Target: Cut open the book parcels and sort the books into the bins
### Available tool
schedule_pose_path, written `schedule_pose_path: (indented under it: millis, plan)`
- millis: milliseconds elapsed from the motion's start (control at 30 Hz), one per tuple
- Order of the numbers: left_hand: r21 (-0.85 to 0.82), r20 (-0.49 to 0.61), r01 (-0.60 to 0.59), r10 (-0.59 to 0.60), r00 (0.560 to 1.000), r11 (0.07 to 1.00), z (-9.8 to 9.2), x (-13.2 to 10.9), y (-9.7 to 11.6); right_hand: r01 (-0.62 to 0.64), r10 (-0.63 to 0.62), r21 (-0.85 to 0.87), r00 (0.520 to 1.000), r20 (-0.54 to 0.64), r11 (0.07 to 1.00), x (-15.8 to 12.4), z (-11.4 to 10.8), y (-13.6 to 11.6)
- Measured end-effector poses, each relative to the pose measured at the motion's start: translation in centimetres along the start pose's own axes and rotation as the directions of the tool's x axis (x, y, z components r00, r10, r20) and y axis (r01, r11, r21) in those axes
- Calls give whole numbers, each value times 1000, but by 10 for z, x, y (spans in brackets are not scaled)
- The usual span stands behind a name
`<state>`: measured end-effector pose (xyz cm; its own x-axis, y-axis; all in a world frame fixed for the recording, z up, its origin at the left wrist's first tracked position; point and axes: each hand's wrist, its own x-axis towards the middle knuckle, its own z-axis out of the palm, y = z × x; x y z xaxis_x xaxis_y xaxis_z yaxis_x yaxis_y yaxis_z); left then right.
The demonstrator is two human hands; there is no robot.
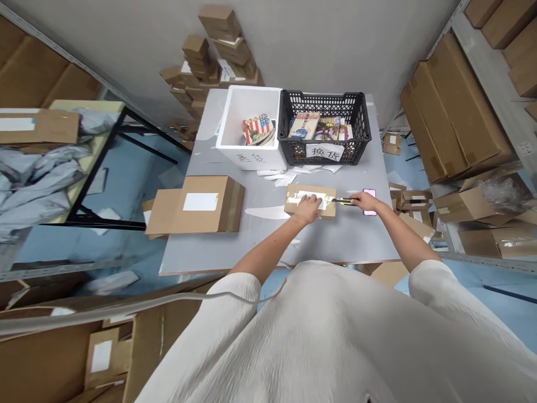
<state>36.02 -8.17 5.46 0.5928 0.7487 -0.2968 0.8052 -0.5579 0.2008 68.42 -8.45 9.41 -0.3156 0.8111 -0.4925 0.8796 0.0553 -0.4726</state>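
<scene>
A small taped cardboard box point(289, 201) with a white label lies on the grey table in front of me. My left hand point(308, 208) rests on top of its label, fingers spread and pressing lightly against the box. From the right, my right hand point(364, 200) grips a slim black-and-yellow utility knife point(346, 201), whose tip reaches the box's right end. The blade itself is too small to make out. Just under and beside my right hand lies a phone point(370, 208) with a pink screen.
Behind the box stand a white foam bin point(251, 157) and a black plastic crate point(361, 146), both holding books. A larger opened carton point(201, 218) sits at the table's left. Paper scraps point(285, 178) lie before the bins. Shelves with cartons point(457, 112) flank the right side.
</scene>
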Motion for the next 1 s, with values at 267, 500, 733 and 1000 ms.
schedule_pose_path:
  millis: [267, 500, 733, 1000]
  plan:
    - [-6, 7, -1, 1, 1000, 1000, 1, -1, 1, -28, 24, 230, 999, 21, 973, -13, 15, 18]
    - [-7, 7, -12, 12, 1000, 1000, 0, 1, 1, 21, -8, 332, 999, -41, 943, -12, 32, 25]
    - [-18, 0, -21, 21, 1000, 1000, 3, 1, -2, -22, 54, 391, 996, -70, 920, -16, 45, 19]
    - [-49, 30, 19, -17, 999, 999, -4, 2, 4, -31, 93, 484, 990, -105, 875, -33, 52, 18]
